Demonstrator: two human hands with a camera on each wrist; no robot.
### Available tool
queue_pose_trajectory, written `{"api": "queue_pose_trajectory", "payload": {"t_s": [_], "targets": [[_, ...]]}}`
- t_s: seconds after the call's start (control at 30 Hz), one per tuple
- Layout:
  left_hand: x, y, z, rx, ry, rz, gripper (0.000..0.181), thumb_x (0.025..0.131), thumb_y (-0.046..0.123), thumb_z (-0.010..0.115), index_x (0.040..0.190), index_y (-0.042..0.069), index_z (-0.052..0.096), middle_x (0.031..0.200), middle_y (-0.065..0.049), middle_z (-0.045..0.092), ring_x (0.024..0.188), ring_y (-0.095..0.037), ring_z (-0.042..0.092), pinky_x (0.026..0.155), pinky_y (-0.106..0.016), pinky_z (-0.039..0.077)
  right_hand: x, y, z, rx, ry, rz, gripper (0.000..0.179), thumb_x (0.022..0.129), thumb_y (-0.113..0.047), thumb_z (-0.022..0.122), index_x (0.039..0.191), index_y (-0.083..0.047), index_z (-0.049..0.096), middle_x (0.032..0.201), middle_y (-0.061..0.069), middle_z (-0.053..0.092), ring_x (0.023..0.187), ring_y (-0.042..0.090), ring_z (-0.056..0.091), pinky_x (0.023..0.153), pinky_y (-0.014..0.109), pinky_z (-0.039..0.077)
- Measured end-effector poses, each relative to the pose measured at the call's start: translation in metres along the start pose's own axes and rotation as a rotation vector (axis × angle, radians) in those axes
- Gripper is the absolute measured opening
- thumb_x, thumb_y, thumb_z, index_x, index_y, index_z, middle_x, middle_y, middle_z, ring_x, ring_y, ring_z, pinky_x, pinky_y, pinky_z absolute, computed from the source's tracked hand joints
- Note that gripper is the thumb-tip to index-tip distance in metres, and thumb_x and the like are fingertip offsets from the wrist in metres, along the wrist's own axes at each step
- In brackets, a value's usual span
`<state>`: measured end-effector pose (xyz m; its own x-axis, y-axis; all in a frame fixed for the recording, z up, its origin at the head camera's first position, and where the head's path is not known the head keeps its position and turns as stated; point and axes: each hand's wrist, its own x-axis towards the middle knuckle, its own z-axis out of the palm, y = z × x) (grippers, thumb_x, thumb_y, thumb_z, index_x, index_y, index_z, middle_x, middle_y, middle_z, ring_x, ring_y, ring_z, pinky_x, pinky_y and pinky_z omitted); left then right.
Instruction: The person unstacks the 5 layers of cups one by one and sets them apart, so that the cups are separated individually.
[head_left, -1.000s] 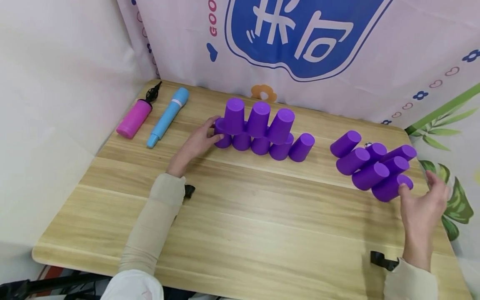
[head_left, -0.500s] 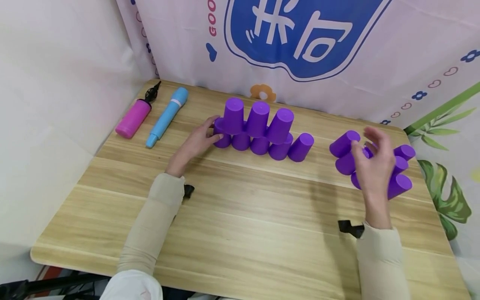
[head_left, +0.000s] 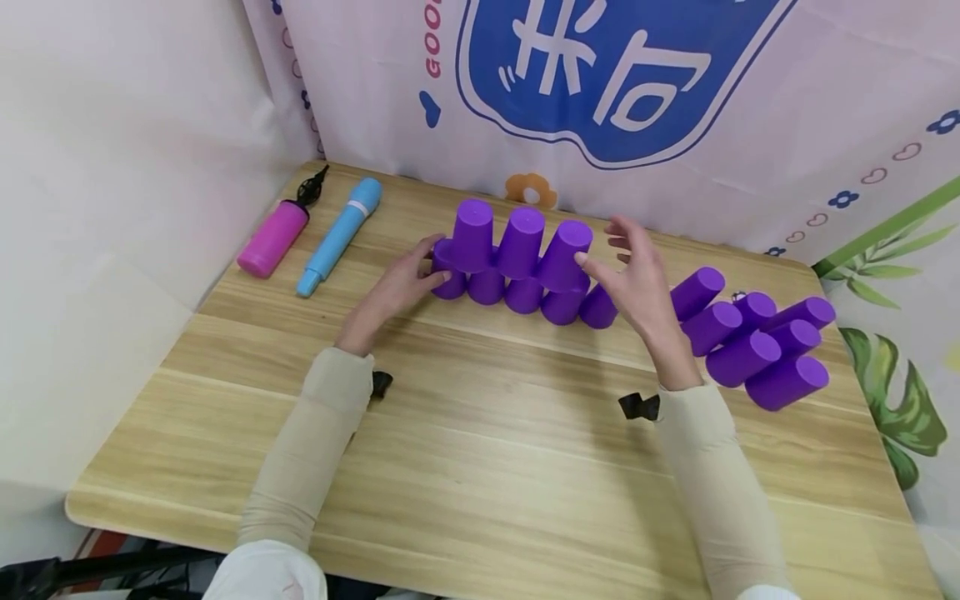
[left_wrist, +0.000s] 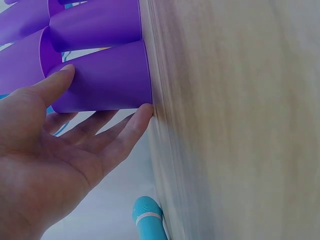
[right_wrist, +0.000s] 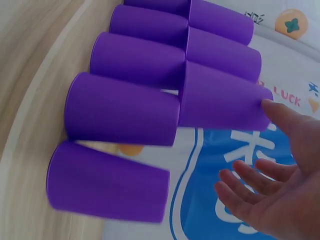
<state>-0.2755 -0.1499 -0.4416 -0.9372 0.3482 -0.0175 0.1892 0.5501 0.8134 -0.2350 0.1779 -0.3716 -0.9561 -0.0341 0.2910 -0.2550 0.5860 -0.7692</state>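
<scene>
Our right hand [head_left: 636, 283] has moved from the cup cluster [head_left: 742, 358] to its right, fingers apart, thumb at the upper cup [head_left: 562, 260] beside it, likely light, stiff and best held mid-wall, while our left hand [head_left: 392, 296], fingers spread, touches the end cup [left_wrist: 107, 82].

Booth-like space, printed cloth backdrop [head_left: 375, 108] behind a wooden table [head_left: 480, 492]

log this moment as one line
left hand: holds bottom-row leftmost purple tapered plastic cup | right hand: thumb against top-row rightmost purple cup | stack: two rows | purple cup cluster: right of stack
</scene>
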Motion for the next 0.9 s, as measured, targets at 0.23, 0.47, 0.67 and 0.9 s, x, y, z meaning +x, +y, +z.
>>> {"api": "queue_pose_trajectory", "payload": {"t_s": [0.23, 0.47, 0.67, 0.9], "targets": [[0.002, 0.001, 0.004, 0.013, -0.005, 0.003, 0.065, 0.098, 0.021, 0.057, 0.153, 0.011, 0.023, 0.144, -0.023, 0.042, 0.129, -0.036, 0.045, 0.105, -0.047, 0.042, 0.004, -0.005, 0.011, -0.015, -0.073, 0.023, 0.071, 0.082, -0.03, 0.078, 0.139, -0.005, 0.045, 0.13, 0.012, 0.055, 0.118, 0.027, 0.053, 0.099, 0.044, 0.046], [0.003, 0.001, 0.003, 0.022, -0.01, 0.003, 0.065, 0.098, 0.023, 0.057, 0.153, 0.011, 0.022, 0.146, -0.023, 0.04, 0.129, -0.037, 0.045, 0.106, -0.048, 0.04, 0.004, -0.005, 0.017, 0.001, -0.043, 0.033, 0.063, 0.083, -0.023, 0.076, 0.136, -0.004, 0.048, 0.125, 0.013, 0.058, 0.112, 0.029, 0.057, 0.095, 0.044, 0.049], [0.002, -0.002, 0.002, 0.017, -0.008, -0.007, 0.066, 0.098, 0.024, 0.057, 0.153, 0.013, 0.022, 0.147, -0.023, 0.039, 0.13, -0.038, 0.044, 0.107, -0.049, 0.039, 0.0, -0.008, 0.014, 0.017, -0.004, 0.024, 0.061, 0.082, -0.023, 0.077, 0.133, -0.004, 0.05, 0.121, 0.014, 0.06, 0.109, 0.027, 0.058, 0.095, 0.04, 0.05], [0.004, -0.004, 0.001, 0.006, -0.008, -0.015, 0.066, 0.098, 0.026, 0.056, 0.153, 0.015, 0.022, 0.147, -0.021, 0.039, 0.128, -0.037, 0.046, 0.105, -0.048, 0.041, -0.019, -0.009, -0.016, 0.019, 0.098, -0.006, 0.06, 0.082, -0.026, 0.078, 0.133, -0.009, 0.052, 0.119, 0.01, 0.061, 0.107, 0.022, 0.058, 0.095, 0.037, 0.049]]}}
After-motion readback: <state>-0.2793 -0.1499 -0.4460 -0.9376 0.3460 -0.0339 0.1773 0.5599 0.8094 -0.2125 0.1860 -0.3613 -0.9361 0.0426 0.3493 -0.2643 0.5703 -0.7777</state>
